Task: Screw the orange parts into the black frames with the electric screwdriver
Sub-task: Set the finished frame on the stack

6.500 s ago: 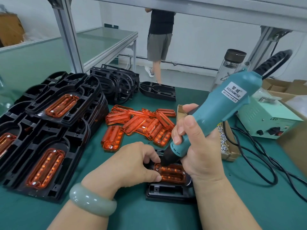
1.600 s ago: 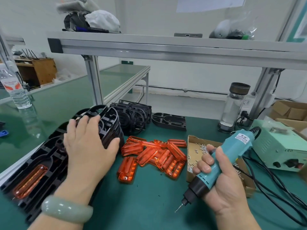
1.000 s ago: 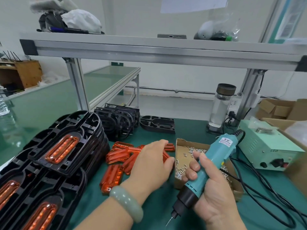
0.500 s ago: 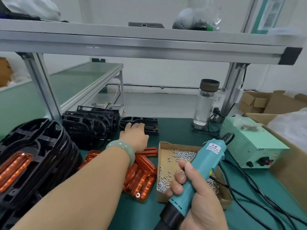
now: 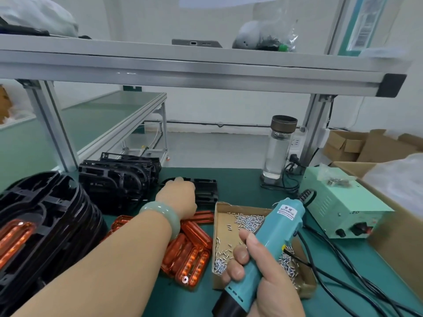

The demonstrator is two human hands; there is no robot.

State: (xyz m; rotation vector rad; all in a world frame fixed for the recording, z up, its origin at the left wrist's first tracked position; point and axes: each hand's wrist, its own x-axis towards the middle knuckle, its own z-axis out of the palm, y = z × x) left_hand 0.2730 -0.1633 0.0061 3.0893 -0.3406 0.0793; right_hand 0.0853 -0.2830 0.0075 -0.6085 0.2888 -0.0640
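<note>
Inventory, left to right.

1. Finished stack (image 5: pixel 41 225): black frames with orange parts already seated, piled on the counter (image 5: pixel 240 184).
2. Empty frames (image 5: pixel 119 177): standing on edge in a row.
3. Single black frame (image 5: pixel 206 191): lying flat at the back. My left hand (image 5: pixel 177 194) rests on its rounded end. The fingers are hidden, so I cannot tell if they have closed. I judge the frame light, stiff and ribbed, best taken by the outer rim.
4. Orange parts (image 5: pixel 190 250): a loose heap. They look glossy and probably slippery, so I would pinch them by the long edges.
5. Screw box (image 5: pixel 229 216): cardboard, open.
6. Electric screwdriver (image 5: pixel 272 241): my right hand (image 5: pixel 263 284) is wrapped firmly round its barrel.
7. Power supply (image 5: pixel 343 202): cabled.
</note>
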